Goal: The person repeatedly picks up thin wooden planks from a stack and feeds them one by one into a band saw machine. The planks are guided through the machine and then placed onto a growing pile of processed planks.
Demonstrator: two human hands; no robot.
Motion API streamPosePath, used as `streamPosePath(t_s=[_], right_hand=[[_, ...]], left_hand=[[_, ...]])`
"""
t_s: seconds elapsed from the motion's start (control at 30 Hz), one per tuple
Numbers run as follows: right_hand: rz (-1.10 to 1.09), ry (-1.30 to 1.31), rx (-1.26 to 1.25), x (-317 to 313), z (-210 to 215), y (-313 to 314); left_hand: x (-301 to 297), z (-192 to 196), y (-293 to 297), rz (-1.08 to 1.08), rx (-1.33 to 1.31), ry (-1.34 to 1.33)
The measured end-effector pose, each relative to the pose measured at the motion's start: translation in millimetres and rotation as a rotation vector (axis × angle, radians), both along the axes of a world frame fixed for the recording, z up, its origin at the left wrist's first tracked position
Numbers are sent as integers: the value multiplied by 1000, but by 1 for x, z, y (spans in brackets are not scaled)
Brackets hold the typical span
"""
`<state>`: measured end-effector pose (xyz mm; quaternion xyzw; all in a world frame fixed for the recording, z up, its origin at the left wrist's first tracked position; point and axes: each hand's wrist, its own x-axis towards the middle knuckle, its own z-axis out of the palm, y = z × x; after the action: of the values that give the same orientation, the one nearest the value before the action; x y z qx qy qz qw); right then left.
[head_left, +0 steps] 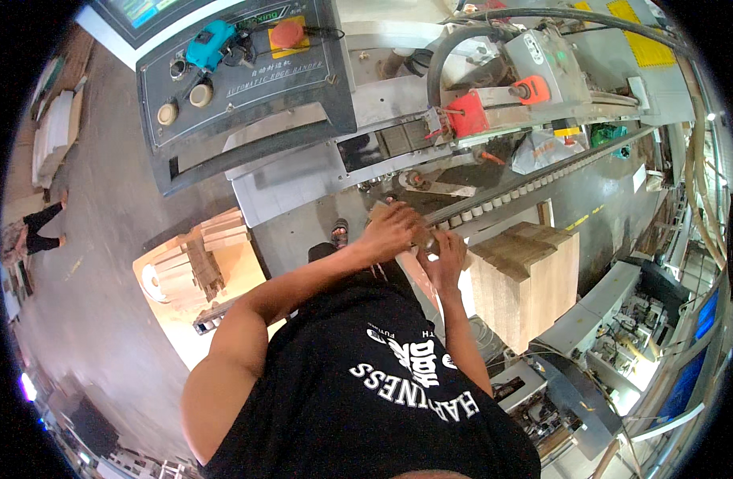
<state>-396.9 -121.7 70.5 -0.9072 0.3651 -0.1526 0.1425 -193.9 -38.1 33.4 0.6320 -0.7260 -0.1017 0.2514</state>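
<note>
A thin wooden panel lies at the front edge of the machine, just below the row of small rollers. Most of it is covered by the hands and forearms, so only a pale strip shows between the wrists. The left hand lies on its far end, fingers bent over the edge, pressing down rather than pinching; whether the thumb wraps underneath cannot be made out. The right hand sits just beside it, fingers together and curled against the panel's near part, the fingertips hidden by the left hand.

To the right, touching the machine's side, stands a stack of wooden boards with its top level with the hands. To the left, lower down, a second heap of cut wood pieces rests on a pale table. Above the rollers sit a red block and a thick grey hose; the grey control panel with a red button tilts at upper left. A foot in a sandal shows below the hands. Another person's legs are cut off at the far left.
</note>
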Motion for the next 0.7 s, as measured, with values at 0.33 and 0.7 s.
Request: streamPosePath(t_s=[0.33,0.7], right_hand=[[7,-287,125,124,-8,-4],[-327,-619,1426,237,-28,-8]], left_hand=[[127,-25,45,550,-73,39],[177,-49,25,965,135,-74]])
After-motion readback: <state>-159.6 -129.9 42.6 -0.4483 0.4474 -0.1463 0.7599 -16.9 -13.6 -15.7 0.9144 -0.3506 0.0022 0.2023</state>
